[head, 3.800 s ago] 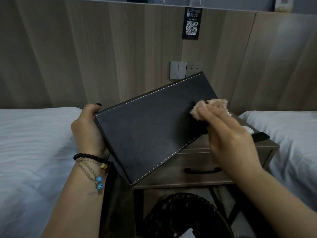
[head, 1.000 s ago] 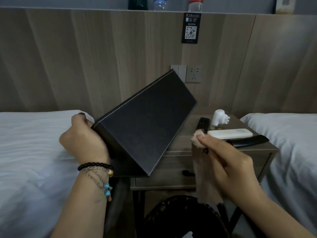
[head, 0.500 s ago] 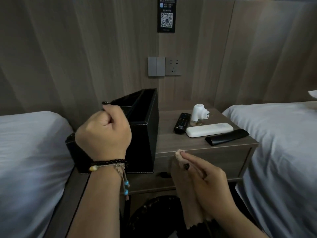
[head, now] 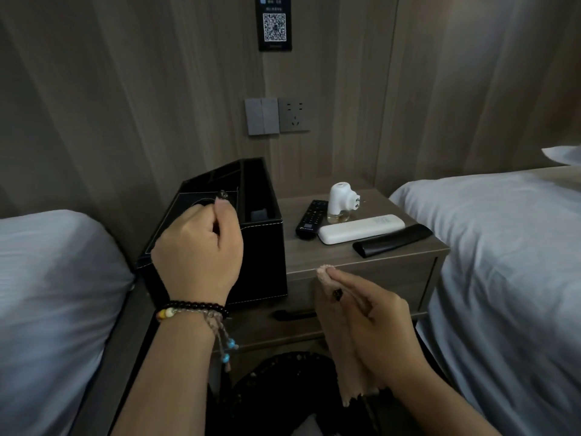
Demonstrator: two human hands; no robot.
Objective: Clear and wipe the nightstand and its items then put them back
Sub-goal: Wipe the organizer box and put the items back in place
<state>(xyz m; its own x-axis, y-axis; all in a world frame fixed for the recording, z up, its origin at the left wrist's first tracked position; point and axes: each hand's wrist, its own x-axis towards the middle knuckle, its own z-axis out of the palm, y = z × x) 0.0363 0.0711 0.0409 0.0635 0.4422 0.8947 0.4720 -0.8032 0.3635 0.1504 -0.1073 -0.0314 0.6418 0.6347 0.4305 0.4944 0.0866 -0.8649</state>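
Observation:
The black leather organiser box [head: 261,256] stands upright on the left part of the wooden nightstand [head: 317,256], open top up. My left hand [head: 198,250] is curled over its near rim, fingers closed on it. My right hand [head: 374,322] pinches a beige cloth [head: 342,347] that hangs in front of the nightstand's front edge. To the right of the box lie a black remote [head: 309,218], a white plug-in device [head: 341,201], a white remote [head: 361,229] and a long black case [head: 393,240].
White beds flank the nightstand, left bed [head: 53,294] and right bed [head: 509,278]. A dark wicker bin [head: 283,388] sits below the drawer handle [head: 295,314]. A switch and socket [head: 276,116] and a QR sign [head: 274,23] are on the wood wall.
The box, earlier held tilted in the air and wiped, has been turned upright and set on the nightstand's left side. My right hand dropped with the cloth to the front edge.

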